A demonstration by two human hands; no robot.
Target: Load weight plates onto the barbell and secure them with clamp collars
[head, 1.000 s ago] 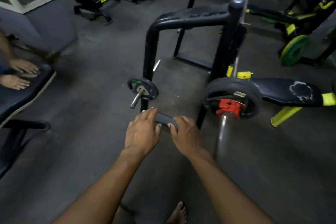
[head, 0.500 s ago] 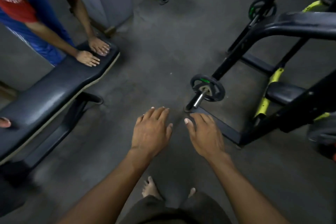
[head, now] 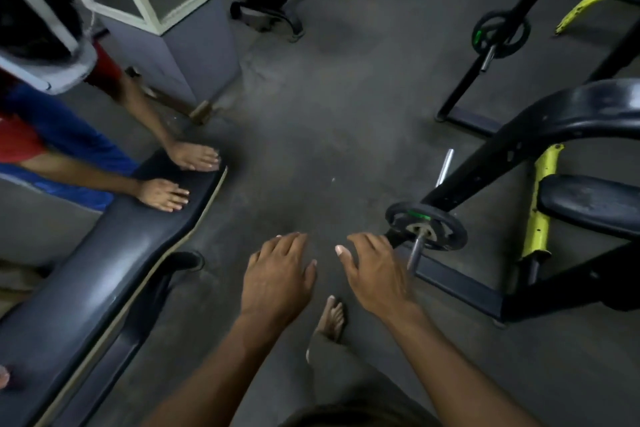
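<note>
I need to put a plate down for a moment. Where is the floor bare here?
Bare floor lies between the black bench and the rack frame, ahead of both empty hands, left hand and right hand. Crowded: right, around the small plate on its peg; another person's hands rest on the bench end.

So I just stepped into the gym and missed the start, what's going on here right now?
A person stands barefoot on the gym floor with the left hand and right hand out in front, fingers spread, holding nothing. Just right of the right hand, a small black weight plate sits on a storage peg of the black rack. No barbell or clamp collar is in view. To the left, another person rests both hands on a padded bench.
</note>
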